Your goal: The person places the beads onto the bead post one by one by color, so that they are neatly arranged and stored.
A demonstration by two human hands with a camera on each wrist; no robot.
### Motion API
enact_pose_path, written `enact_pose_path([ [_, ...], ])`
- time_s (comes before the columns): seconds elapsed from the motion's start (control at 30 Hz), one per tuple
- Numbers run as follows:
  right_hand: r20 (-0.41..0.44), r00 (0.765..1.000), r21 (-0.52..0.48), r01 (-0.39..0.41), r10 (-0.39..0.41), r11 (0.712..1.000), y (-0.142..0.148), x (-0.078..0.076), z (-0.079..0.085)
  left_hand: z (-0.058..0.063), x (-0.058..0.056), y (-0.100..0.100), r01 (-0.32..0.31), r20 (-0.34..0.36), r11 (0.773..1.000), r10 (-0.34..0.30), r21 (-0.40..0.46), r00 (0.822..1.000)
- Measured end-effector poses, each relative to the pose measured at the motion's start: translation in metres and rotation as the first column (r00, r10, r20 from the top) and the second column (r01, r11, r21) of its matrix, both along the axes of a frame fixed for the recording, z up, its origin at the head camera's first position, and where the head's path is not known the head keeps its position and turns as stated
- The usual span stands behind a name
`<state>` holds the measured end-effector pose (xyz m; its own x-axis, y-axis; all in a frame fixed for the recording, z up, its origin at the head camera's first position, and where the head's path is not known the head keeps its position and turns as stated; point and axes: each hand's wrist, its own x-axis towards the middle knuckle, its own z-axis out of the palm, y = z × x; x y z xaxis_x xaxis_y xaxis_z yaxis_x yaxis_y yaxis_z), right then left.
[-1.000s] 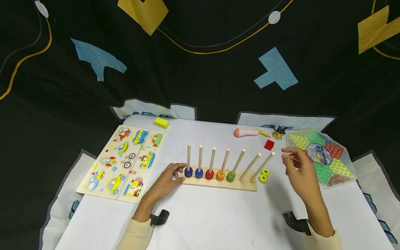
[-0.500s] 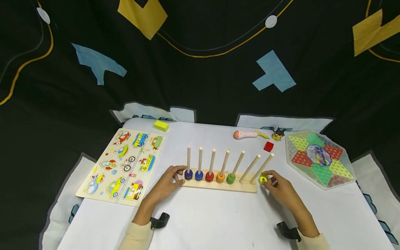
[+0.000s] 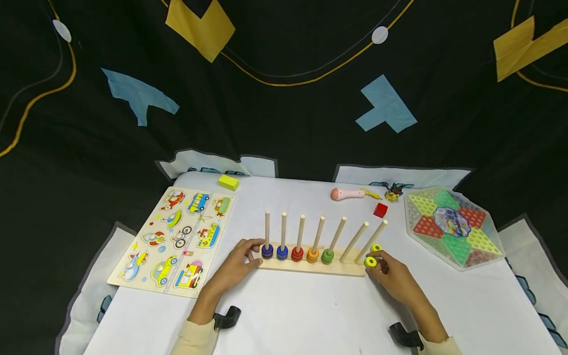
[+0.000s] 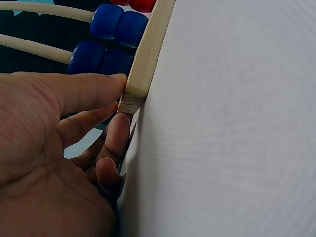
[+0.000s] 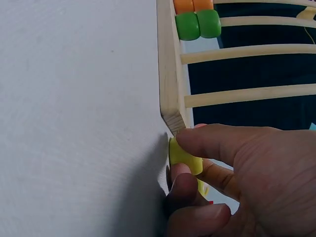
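A wooden peg stand (image 3: 306, 266) lies across the middle of the table. Its pegs carry purple beads (image 3: 267, 251), blue beads (image 3: 282, 252), red beads (image 3: 297, 254), orange beads (image 3: 312, 255) and green beads (image 3: 327, 256), with two bare pegs at the right. My left hand (image 3: 239, 264) holds the stand's left end, thumb on its front corner in the left wrist view. My right hand (image 3: 395, 276) pinches a yellow bead (image 5: 185, 157) between thumb and fingers, just off the stand's right end. A second yellow bead (image 3: 375, 247) sits right behind it, mostly hidden in the right wrist view.
A picture puzzle board (image 3: 173, 241) lies at the left, a yellow block (image 3: 228, 182) behind it. Toward the back right are a pink microphone-shaped toy (image 3: 348, 194), a small figurine (image 3: 393, 192) and a red cube (image 3: 380, 210). A hexagonal game box (image 3: 454, 228) lies at the right.
My right hand has come left and down from beside the game box to the yellow beads and now pinches the nearer one, shifted slightly forward. My left hand stays on the stand.
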<state>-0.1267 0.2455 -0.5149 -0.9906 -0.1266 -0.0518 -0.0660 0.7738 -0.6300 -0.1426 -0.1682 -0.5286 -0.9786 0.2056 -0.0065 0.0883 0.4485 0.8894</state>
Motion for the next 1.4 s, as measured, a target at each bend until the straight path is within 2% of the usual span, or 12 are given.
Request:
enact_pose_path([
  [0.17, -0.019, 1.000, 0.004, 0.008, -0.008, 1.000, 0.002, 0.001, 0.007, -0.001, 0.001, 0.000, -0.002, 0.001, 1.000, 0.002, 0.004, 1.000],
  [0.3, -0.044, 0.998, 0.006, 0.038, -0.037, 0.999, 0.003, 0.000, 0.023, -0.001, 0.002, -0.001, -0.004, 0.000, 1.000, 0.004, -0.004, 1.000],
  [0.47, -0.157, 0.986, 0.022, 0.062, -0.058, 0.998, 0.004, -0.005, 0.060, 0.000, 0.002, -0.002, -0.008, 0.002, 1.000, 0.008, -0.007, 1.000],
  [0.7, -0.307, 0.948, 0.011, 0.088, -0.080, 0.996, -0.002, -0.011, 0.118, 0.000, 0.001, -0.003, 0.001, -0.022, 1.000, -0.002, -0.005, 1.000],
  [0.93, -0.386, 0.916, -0.049, 0.100, -0.111, 0.994, -0.021, -0.006, 0.157, -0.002, 0.000, -0.003, 0.003, -0.021, 1.000, -0.003, -0.019, 1.000],
  [1.1, -0.405, 0.913, -0.058, 0.024, -0.045, 0.998, -0.039, 0.001, 0.168, -0.001, -0.001, -0.002, 0.003, -0.012, 1.000, -0.003, -0.019, 1.000],
  [1.23, -0.390, 0.921, -0.042, -0.033, 0.014, 0.999, -0.051, 0.003, 0.167, -0.001, -0.001, -0.001, 0.002, -0.011, 1.000, -0.003, -0.015, 1.000],
  [1.4, -0.377, 0.926, -0.018, -0.048, 0.037, 0.999, -0.059, 0.004, 0.164, -0.001, -0.001, -0.001, 0.005, -0.004, 1.000, -0.005, -0.008, 1.000],
])
